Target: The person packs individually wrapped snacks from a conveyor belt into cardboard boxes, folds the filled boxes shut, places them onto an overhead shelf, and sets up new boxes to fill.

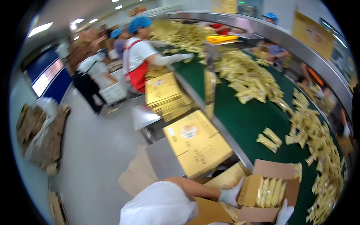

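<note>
Holding a carton [247,190] of packets [270,192]

At the lower right of the frame, an open carton [290,195] containing yellow packets [270,193] is held between the gloved left hand [231,193], at its left side, and the gloved right hand [285,213], at its lower right corner. Printed yellow cartons [198,144] lie flat at lower center. A green conveyor [240,116] carries loose packets [249,77]. Upper left of center, a person in a red apron [137,77] reaches over the conveyor.
</note>
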A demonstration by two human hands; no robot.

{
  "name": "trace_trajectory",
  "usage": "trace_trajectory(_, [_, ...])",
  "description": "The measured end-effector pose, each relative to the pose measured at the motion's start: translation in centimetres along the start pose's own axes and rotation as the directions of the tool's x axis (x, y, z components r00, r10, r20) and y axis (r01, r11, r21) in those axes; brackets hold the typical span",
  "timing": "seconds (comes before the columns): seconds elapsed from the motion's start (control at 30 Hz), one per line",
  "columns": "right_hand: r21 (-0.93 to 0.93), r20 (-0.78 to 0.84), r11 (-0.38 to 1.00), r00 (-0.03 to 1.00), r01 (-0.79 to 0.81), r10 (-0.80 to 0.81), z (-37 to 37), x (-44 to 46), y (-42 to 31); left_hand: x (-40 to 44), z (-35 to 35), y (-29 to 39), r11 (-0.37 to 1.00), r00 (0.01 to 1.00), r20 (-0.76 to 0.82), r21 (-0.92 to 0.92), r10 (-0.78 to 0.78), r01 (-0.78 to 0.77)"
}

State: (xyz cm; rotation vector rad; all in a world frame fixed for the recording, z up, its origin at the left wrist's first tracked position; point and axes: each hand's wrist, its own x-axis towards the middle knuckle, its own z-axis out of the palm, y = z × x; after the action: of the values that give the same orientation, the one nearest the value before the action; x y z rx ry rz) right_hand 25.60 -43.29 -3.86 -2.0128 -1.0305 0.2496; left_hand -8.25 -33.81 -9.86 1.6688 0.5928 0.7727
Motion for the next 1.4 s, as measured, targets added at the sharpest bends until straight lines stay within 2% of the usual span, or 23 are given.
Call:
trace_trajectory(0.03, [0.107,0.013,0.992,0.997,0.074,-0.075,-0.8,-0.1,-2.3,0.1,0.2,0.9,0.998,1.000,0.007,-0.056,0.018,-0.017])
trace_trajectory(0.1, [-0.195,0.072,0.981,0.997,-0.002,0.016,-2.6,-1.4,-3.2,1.1,-0.6,2.7,0.988,0.999,0.029,-0.150,0.028,-0.023])
trace_trajectory(0.13, [-0.330,0.082,0.869,0.928,0.369,-0.363,-3.4,-1.3,-3.7,2.0,-1.5,3.8,0.982,0.999,0.045,-0.186,0.020,-0.011])
trace_trajectory(0.17, [-0.452,0.177,0.600,0.726,0.660,-0.665,-4.3,-1.0,-4.8,3.3,-2.5,4.8,0.968,0.999,0.044,-0.249,0.015,-0.004])
trace_trajectory(0.2, [-0.141,0.102,0.905,0.916,0.400,-0.389,-5.5,-1.2,-9.3,5.1,-4.0,5.5,0.987,0.995,0.045,-0.137,0.092,-0.085])
trace_trajectory(0.23, [0.224,0.127,0.973,0.989,0.049,-0.079,-6.3,-0.9,-13.7,7.3,-5.7,6.4,0.985,0.985,0.042,-0.023,0.170,-0.169])
trace_trajectory(0.3, [0.612,0.092,0.788,0.983,0.069,-0.157,-7.2,0.7,-16.2,12.7,-8.6,11.4,0.938,0.938,0.094,0.064,0.334,-0.340])
trace_trajectory(0.33, [0.647,-0.005,0.745,0.978,0.162,-0.208,-7.3,2.2,-17.6,16.1,-10.0,9.5,0.966,0.977,0.120,-0.212,0.176,-0.148])
trace_trajectory(0.37, [0.670,-0.096,0.698,0.962,0.253,-0.256,-7.7,4.0,-18.8,19.0,-10.7,10.7,0.951,0.960,0.093,-0.190,0.265,-0.244])
trace_trajectory(0.4, [0.560,-0.133,0.761,0.942,0.328,-0.308,-8.8,5.9,-19.8,21.8,-11.4,12.0,0.927,0.934,0.064,-0.164,0.351,-0.337])
trace_trajectory(0.43, [0.553,-0.218,0.725,0.911,0.411,-0.350,-9.4,7.9,-20.8,24.5,-12.0,17.5,0.724,0.740,0.055,0.172,0.670,-0.668])
trace_trajectory(0.5, [0.597,-0.433,0.555,0.815,0.580,-0.386,-9.7,11.9,-22.7,29.7,-11.9,21.5,0.757,0.798,0.080,-0.384,0.598,-0.529])
trace_trajectory(0.53, [0.516,-0.452,0.605,0.793,0.607,-0.410,-10.3,13.8,-22.3,32.2,-12.0,23.1,0.701,0.807,0.123,-0.582,0.577,-0.412])
trace_trajectory(0.57, [0.433,-0.463,0.646,0.770,0.629,-0.439,-11.2,15.8,-21.3,32.7,-11.8,25.0,0.671,0.813,0.125,-0.642,0.569,-0.370])
trace_trajectory(0.63, [0.505,-0.459,0.603,0.784,0.618,-0.419,-11.9,18.9,-18.2,33.5,-11.3,28.7,0.598,0.824,0.130,-0.750,0.551,-0.281])
trace_trajectory(0.67, [0.648,-0.434,0.506,0.822,0.569,-0.369,-11.7,20.1,-16.2,34.0,-11.4,28.6,0.600,0.782,0.100,-0.703,0.616,-0.382])
trace_trajectory(0.73, [0.650,-0.429,0.523,0.834,0.552,-0.347,-10.5,20.3,-15.4,34.1,-11.8,28.5,0.569,0.851,0.116,-0.788,0.513,-0.236])
trace_trajectory(0.77, [0.507,-0.452,0.636,0.808,0.582,-0.378,-9.7,19.4,-16.7,34.1,-12.0,28.4,0.538,0.880,0.123,-0.826,0.458,-0.165])
trace_trajectory(0.83, [0.349,-0.436,0.721,0.784,0.599,-0.441,-8.3,18.4,-18.8,33.7,-12.4,24.3,0.663,0.913,0.024,-0.696,0.408,-0.278])
trace_trajectory(0.93, [0.490,-0.373,0.637,0.803,0.595,-0.464,-6.3,17.5,-22.2,31.9,-13.2,19.5,0.758,0.938,-0.129,-0.559,0.321,-0.337])
trace_trajectory(1.07, [0.423,-0.297,0.646,0.770,0.636,-0.564,-4.1,18.5,-25.9,28.8,-14.0,15.9,0.791,0.908,-0.318,-0.463,0.272,-0.399])
trace_trajectory(1.3, [0.758,-0.147,0.395,0.726,0.519,-0.672,-1.4,19.6,-38.8,31.5,-19.1,21.6,0.627,0.650,-0.610,-0.299,0.454,-0.719])
trace_trajectory(1.4, [0.688,-0.129,0.404,0.649,0.603,-0.750,-0.5,18.7,-39.2,33.2,-22.2,25.2,0.542,0.540,-0.639,-0.220,0.548,-0.811])
